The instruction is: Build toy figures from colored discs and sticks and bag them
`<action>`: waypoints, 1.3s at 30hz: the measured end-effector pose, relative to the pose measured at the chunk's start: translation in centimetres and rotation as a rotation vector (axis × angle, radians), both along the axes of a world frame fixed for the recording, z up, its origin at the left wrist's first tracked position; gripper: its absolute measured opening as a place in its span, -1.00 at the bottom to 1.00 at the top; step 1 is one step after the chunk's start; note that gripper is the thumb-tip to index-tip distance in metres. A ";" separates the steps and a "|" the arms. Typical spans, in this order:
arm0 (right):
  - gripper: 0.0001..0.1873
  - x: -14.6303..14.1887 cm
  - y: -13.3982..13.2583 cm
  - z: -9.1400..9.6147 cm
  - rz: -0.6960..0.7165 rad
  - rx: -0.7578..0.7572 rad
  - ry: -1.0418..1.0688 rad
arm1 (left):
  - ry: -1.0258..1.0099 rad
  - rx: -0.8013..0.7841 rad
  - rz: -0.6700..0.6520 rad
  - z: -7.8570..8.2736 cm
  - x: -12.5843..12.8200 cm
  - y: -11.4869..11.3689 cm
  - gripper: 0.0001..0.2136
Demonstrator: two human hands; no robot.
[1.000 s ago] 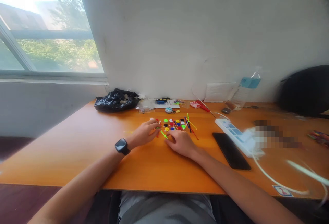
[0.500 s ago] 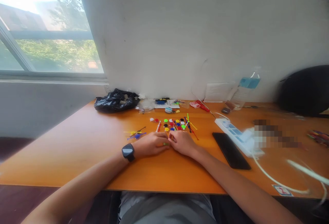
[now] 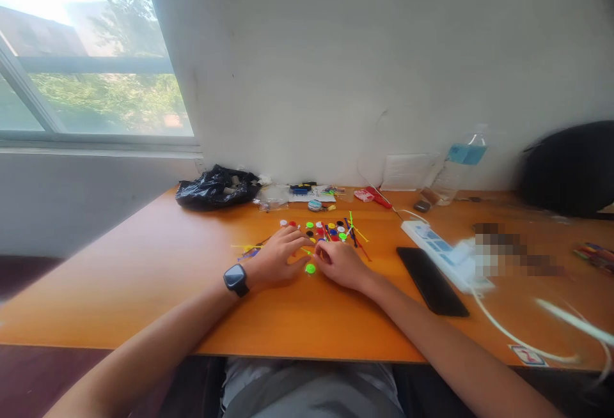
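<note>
My left hand (image 3: 278, 255), with a dark watch on its wrist, lies on the orange desk (image 3: 158, 277) with fingers spread toward a scatter of small coloured discs and thin coloured sticks (image 3: 330, 231). My right hand (image 3: 339, 263) rests beside it, its fingers curled and pinched on a thin green stick (image 3: 307, 252). A bright green disc (image 3: 310, 268) lies on the desk between the two hands. More sticks (image 3: 249, 250) lie just left of my left hand.
A black plastic bag (image 3: 217, 186) sits at the back by the wall. A dark phone (image 3: 430, 279), a white power strip (image 3: 432, 244) with a cable, and a water bottle (image 3: 455, 169) are to the right. A black bag (image 3: 570, 169) sits at far right.
My hands drew together near the desk's front, then my left hand lifted away and spread its fingers. The green disc now lies uncovered between the hands.
</note>
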State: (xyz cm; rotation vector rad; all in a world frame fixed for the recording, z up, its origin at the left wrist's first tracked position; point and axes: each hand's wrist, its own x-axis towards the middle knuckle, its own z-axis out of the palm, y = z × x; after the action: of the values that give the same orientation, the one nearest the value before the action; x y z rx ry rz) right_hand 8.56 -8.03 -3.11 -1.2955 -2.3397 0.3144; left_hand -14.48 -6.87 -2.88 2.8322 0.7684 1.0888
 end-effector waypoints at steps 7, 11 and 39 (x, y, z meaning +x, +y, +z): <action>-0.87 0.1 0.0 0.1 0.081 0.062 0.086 | 0.047 0.018 0.044 -0.5 -0.1 0.6 -0.84; -0.86 0.1 -0.1 0.1 0.096 0.058 0.146 | 0.074 0.034 0.058 -0.6 -0.1 0.4 -0.81; -0.87 0.5 0.8 -0.2 0.227 -0.317 0.246 | 0.103 -0.145 -0.028 -0.4 0.2 -0.8 -0.91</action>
State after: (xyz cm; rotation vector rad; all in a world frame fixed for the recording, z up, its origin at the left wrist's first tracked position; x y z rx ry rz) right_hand 9.08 -7.28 -3.33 -1.0506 -2.2857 0.8954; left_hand -14.24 -7.71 -3.26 2.7850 0.7773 0.8519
